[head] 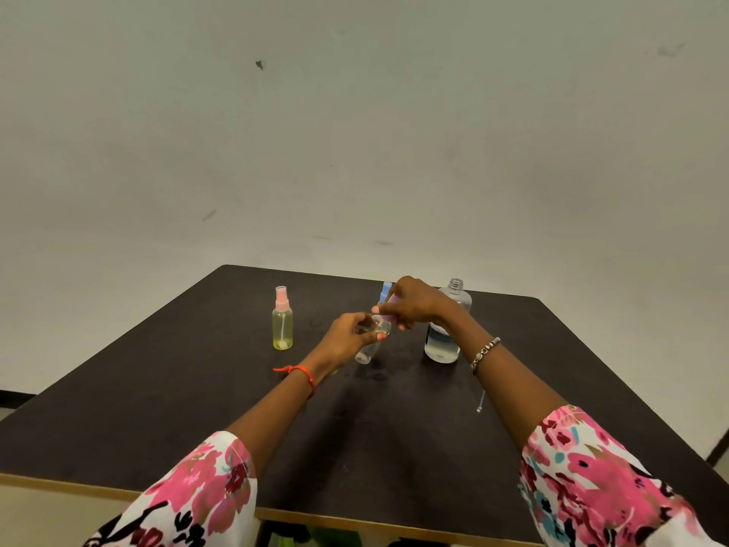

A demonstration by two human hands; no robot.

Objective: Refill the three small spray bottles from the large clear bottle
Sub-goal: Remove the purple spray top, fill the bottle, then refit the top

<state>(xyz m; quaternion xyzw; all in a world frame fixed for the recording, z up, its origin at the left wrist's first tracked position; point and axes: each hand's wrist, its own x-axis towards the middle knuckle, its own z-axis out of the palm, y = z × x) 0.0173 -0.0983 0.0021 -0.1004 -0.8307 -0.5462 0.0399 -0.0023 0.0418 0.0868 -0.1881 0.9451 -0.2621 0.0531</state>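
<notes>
Clear small bottle [369,345] gripped by left hand [347,341]; right hand [414,304] fingers pinch its pink cap [388,309].

even, soft indoor light, moderately bright. faint diffuse shadows under forearms on dark table [157,388]. no glare. wide-angle stretch toward edges, floral sleeves [615,483] at 5 and 7 o'clock smeared. hands slightly soft, mild overall blur.

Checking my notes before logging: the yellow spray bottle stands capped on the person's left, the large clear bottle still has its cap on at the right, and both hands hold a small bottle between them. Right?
Not quite. In the head view the large clear bottle is uncapped, its threaded neck bare. The rest holds: the yellow spray bottle stands capped on the left, and the left hand and right hand hold a small bottle.
</notes>
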